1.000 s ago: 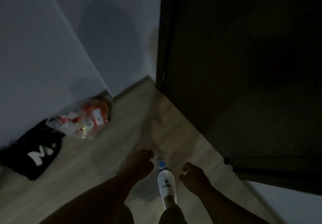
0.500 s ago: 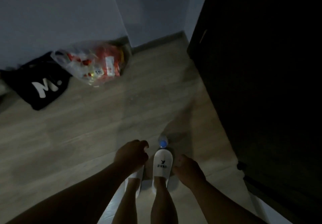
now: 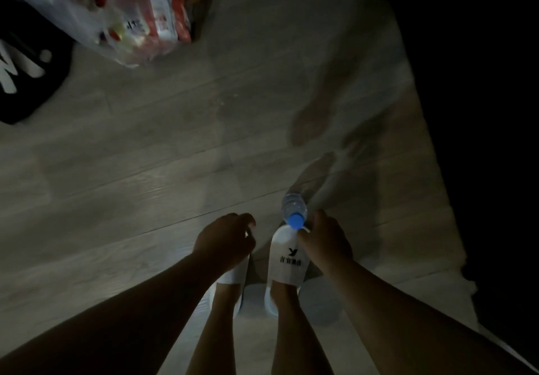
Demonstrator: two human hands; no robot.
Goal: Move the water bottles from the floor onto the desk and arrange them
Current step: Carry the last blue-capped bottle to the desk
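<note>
Small clear water bottle (image 3: 293, 208) stood upright on the wooden floor (image 3: 145, 156), just ahead of the right slipper (image 3: 288, 261), blue cap (image 3: 296, 221) facing up; the desk was not in view. Right hand (image 3: 323, 242) sat right beside the cap with fingers curled in, too dark to tell whether they pinched it or only touched, while the left hand (image 3: 224, 239) hung loosely curled, holding nothing. The bottle looked like thin plastic, likely squashy and slick, so the stiff neck under the cap or a full wrap round the body seemed the safest hold.
</note>
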